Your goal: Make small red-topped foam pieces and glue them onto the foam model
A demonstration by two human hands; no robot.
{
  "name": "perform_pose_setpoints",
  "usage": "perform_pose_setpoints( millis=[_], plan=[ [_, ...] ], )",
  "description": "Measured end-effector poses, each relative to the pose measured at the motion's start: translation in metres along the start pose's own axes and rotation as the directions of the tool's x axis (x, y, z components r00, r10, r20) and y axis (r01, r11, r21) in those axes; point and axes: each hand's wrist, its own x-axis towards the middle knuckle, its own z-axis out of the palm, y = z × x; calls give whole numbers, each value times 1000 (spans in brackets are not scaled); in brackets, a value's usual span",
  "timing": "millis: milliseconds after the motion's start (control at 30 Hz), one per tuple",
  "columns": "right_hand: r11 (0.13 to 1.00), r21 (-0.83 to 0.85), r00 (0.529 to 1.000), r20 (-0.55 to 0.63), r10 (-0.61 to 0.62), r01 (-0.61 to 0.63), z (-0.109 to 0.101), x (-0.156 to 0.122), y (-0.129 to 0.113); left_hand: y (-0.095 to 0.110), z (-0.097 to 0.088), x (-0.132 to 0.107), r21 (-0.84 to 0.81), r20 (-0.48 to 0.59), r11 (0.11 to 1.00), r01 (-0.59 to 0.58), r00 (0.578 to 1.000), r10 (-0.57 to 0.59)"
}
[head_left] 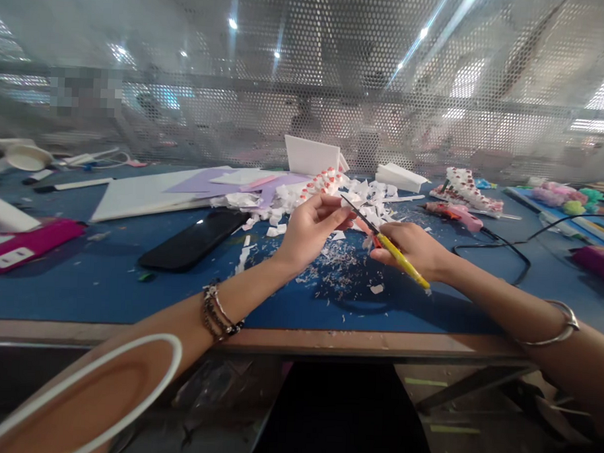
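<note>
My left hand (312, 228) is raised over the paper scraps, thumb and fingers pinched together. What lies between its fingertips is too small to make out. Yellow-handled scissors (402, 258) are gripped in my right hand (413, 247), seen nearly edge-on. Their dark blade points up and left to the left fingertips. Just behind the left hand is a white piece with red-orange dots (324, 181); whether the hand touches it cannot be told. A heap of torn white paper scraps (370, 192) spreads behind both hands, and fine white clippings (333, 270) litter the blue tabletop below.
A black phone (195, 241) lies left of my left hand, before white board (134, 197) and purple sheets (197, 180). Rightward are a glue gun (461, 215) with its black cable (514, 242), a red-dotted white model (464, 186) and coloured pompoms (563, 196). Perforated mesh (332, 75) stands behind.
</note>
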Motion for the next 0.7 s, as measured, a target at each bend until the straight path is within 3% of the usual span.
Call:
perform_pose_setpoints(
  millis=[267,700],
  plan=[
    [993,-71,996,9,94,-93,1,2,-4,1,3,0,-46,-57,996,80,995,-82],
    [965,-166,979,-49,200,-206,1,-1,-5,-1,2,0,-61,-49,991,116,992,-119]
  ],
)
